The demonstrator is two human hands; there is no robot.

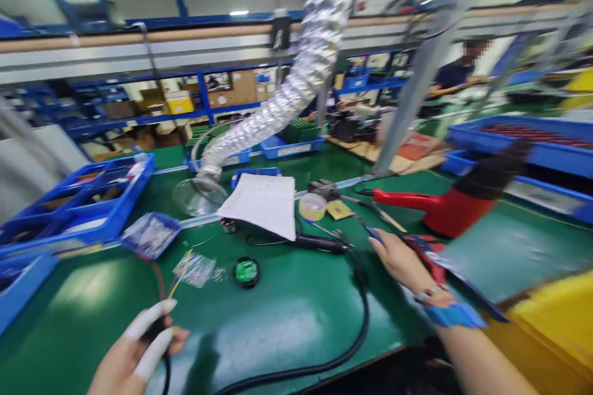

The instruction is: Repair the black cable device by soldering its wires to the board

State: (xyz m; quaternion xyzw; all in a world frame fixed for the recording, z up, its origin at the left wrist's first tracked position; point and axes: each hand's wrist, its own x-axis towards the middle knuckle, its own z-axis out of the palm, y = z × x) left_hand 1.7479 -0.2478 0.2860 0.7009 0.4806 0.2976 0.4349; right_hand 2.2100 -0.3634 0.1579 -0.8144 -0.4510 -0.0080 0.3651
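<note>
At the lower left my left hand [143,345], with white covers on two fingers, is closed round a black cable [167,373] whose thin coloured wires [181,274] fan out above it. My right hand [396,254], with a blue band at the wrist, pinches a slim blue-handled tool [371,232] right of centre. A round black part with a green circuit board [246,272] lies on the green mat between the hands. Left of it is a clear plastic bag [197,270] with small pieces.
A red and black heat gun [451,203] lies at right, near red-handled tools [433,259]. White papers [264,200], a tape roll [312,206] and a silver duct [278,111] are centre. Blue bins [109,222] stand left. A person [456,74] is at the back right.
</note>
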